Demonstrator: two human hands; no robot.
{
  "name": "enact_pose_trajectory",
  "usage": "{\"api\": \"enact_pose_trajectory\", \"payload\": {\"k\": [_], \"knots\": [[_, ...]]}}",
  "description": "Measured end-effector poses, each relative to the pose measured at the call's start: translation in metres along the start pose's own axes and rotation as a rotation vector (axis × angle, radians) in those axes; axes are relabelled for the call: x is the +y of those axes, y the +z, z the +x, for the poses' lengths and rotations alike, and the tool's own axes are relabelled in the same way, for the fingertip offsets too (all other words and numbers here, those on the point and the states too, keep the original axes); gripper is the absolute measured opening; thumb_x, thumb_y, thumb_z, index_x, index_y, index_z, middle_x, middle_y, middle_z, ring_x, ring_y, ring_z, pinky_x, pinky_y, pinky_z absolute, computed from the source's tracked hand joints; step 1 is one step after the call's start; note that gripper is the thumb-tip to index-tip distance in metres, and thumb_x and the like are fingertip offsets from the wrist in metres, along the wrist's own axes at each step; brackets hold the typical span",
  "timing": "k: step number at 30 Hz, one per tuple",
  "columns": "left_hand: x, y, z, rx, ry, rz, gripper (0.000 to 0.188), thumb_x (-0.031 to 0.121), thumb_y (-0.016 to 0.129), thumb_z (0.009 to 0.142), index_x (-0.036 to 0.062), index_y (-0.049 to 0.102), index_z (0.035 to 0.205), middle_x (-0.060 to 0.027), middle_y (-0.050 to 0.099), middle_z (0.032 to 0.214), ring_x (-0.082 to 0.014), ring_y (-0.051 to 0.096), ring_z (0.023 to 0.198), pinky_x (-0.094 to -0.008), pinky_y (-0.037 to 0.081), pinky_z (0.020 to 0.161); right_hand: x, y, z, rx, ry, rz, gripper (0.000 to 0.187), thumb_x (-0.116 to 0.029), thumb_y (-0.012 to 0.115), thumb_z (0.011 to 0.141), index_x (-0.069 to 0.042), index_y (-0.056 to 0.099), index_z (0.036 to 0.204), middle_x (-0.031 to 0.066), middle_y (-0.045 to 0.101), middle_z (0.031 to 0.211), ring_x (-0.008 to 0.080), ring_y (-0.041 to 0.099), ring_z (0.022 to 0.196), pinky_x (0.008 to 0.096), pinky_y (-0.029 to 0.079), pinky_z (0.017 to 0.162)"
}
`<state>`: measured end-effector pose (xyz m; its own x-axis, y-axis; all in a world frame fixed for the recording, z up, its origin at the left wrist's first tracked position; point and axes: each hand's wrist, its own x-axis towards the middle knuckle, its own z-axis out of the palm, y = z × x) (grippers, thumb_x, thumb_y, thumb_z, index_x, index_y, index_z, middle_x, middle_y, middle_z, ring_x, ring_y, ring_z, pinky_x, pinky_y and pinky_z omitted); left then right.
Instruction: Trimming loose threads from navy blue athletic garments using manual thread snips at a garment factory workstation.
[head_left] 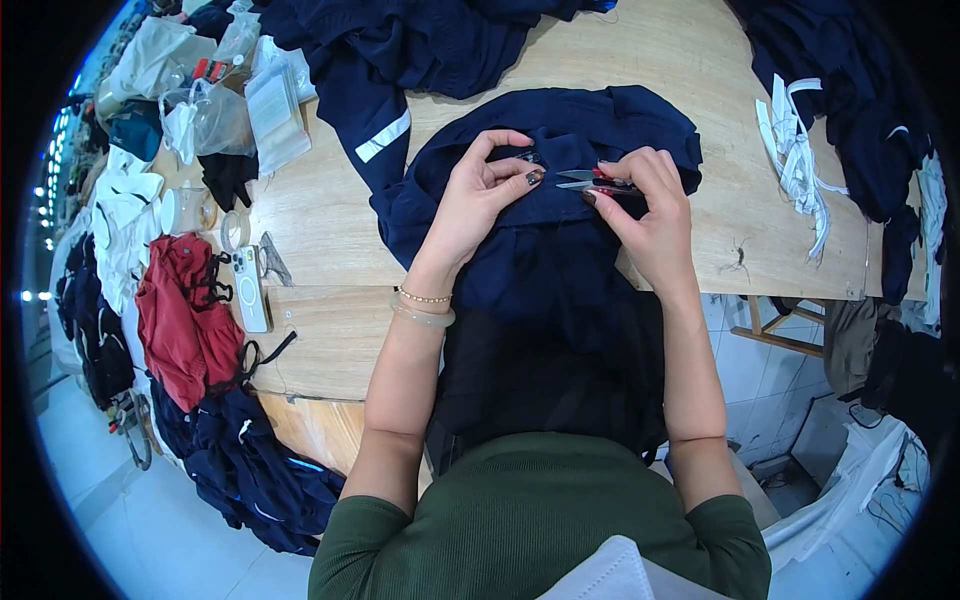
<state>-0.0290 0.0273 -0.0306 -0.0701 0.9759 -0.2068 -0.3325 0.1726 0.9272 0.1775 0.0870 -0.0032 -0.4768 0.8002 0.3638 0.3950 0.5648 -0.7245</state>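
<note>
A navy blue garment point(560, 235) lies bunched on the wooden table before me and hangs over its near edge toward my lap. My left hand point(490, 185) pinches a fold of it, thumb and forefinger together at a small dark spot that I cannot make out. Facing it, my right hand point(650, 200) grips small thread snips point(600, 182) with red and black handles. Their silvery blades point left, parted, a short way from my left fingertips.
More navy clothing point(420, 45) with a pale stripe is heaped at the far side. White strips point(795, 150) lie at the right. On the left are a phone point(250, 290), a red bag point(190, 320), a tape roll point(235, 230) and plastic bags point(215, 115).
</note>
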Motion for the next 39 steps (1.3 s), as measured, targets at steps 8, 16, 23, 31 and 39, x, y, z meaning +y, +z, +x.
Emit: {"api": "enact_pose_trajectory", "payload": {"k": [8, 16, 23, 31, 39], "knots": [[0.000, 0.000, -0.001, 0.009, -0.003, 0.015, 0.039, -0.002, 0.063, 0.093, -0.0005, 0.046, 0.128, -0.0160, 0.069, 0.105, -0.0140, 0.065, 0.099, -0.0225, 0.050, 0.093, -0.001, 0.004, -0.001, 0.001, -0.001, -0.029, 0.020, -0.005, 0.078, 0.074, -0.001, 0.067, 0.091, 0.0065, 0.060, 0.087, 0.0233, 0.054, 0.084, 0.0327, 0.046, 0.073], [0.000, 0.000, -0.001, -0.002, 0.000, 0.000, 0.038, -0.002, 0.063, 0.093, -0.0006, 0.047, 0.127, -0.0153, 0.068, 0.105, -0.0141, 0.065, 0.100, -0.0224, 0.050, 0.093, 0.001, 0.010, -0.002, 0.018, 0.024, 0.063, 0.022, -0.005, 0.079, 0.073, -0.001, 0.066, 0.091, 0.0064, 0.061, 0.087, 0.0222, 0.055, 0.083, 0.0315, 0.047, 0.073], [-0.004, 0.000, 0.000, -0.004, 0.001, 0.021, 0.037, -0.001, 0.063, 0.093, 0.0001, 0.048, 0.127, -0.0133, 0.068, 0.104, -0.0123, 0.063, 0.098, -0.0213, 0.048, 0.091, 0.002, 0.021, 0.002, 0.032, 0.096, 0.220, 0.022, -0.005, 0.078, 0.075, 0.000, 0.066, 0.092, 0.0065, 0.061, 0.086, 0.0204, 0.056, 0.084, 0.0293, 0.046, 0.073], [-0.006, 0.012, -0.007, 0.165, 0.252, 0.623, 0.020, -0.003, 0.064, 0.090, 0.0003, 0.061, 0.109, -0.0067, 0.068, 0.100, -0.0112, 0.063, 0.091, -0.0226, 0.049, 0.084, 0.014, 0.021, 0.002, 0.062, 0.320, 0.495, 0.021, -0.006, 0.078, 0.079, -0.002, 0.064, 0.095, 0.0028, 0.064, 0.089, 0.0102, 0.057, 0.085, 0.0246, 0.044, 0.076], [-0.002, 0.032, -0.016, 0.186, 0.611, 0.986, 0.024, -0.002, 0.074, 0.078, 0.0020, 0.066, 0.100, -0.0075, 0.059, 0.094, -0.0203, 0.060, 0.079, -0.0279, 0.049, 0.070, 0.017, 0.011, 0.002, 0.047, 0.407, 0.677, 0.017, -0.004, 0.074, 0.085, -0.001, 0.062, 0.097, 0.0046, 0.068, 0.101, 0.0080, 0.062, 0.091, 0.0224, 0.051, 0.084]]}}
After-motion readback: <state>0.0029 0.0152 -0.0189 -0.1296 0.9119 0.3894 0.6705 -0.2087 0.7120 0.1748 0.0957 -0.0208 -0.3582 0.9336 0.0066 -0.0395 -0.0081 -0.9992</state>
